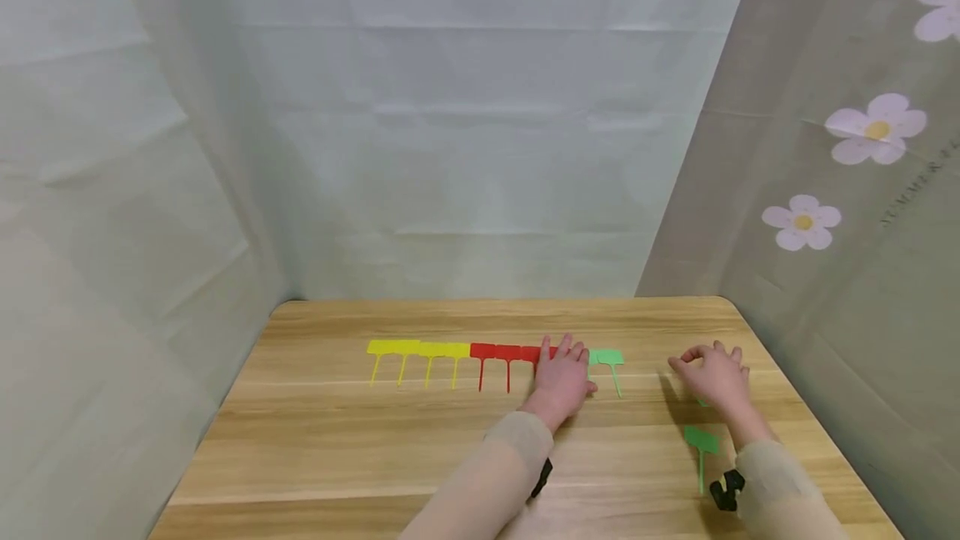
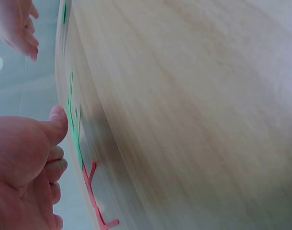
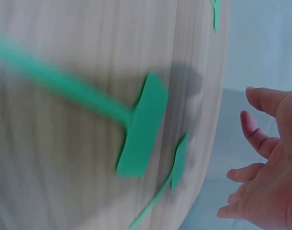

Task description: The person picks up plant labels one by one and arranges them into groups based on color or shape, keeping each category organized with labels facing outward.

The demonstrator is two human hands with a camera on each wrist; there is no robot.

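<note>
A row of T-shaped plastic plant labels lies on the wooden table: yellow labels (image 1: 393,347) at the left, red labels (image 1: 508,352) in the middle and green labels (image 1: 609,357) at the right end. My left hand (image 1: 562,377) lies over the join of red and green, fingers extended, covering part of both colours. To the right of the row, my right hand (image 1: 712,377) hovers above the table with nothing in its parted fingers. Nearer me lies a loose green label (image 1: 701,440); another green label (image 3: 179,165) is mostly hidden under the right hand in the head view.
The wooden table (image 1: 315,448) has its back edge against a pale cloth backdrop (image 1: 480,148). Cloth walls also stand at both sides, the right one printed with flowers (image 1: 802,223). A dark strap piece (image 1: 726,490) shows at the right wrist.
</note>
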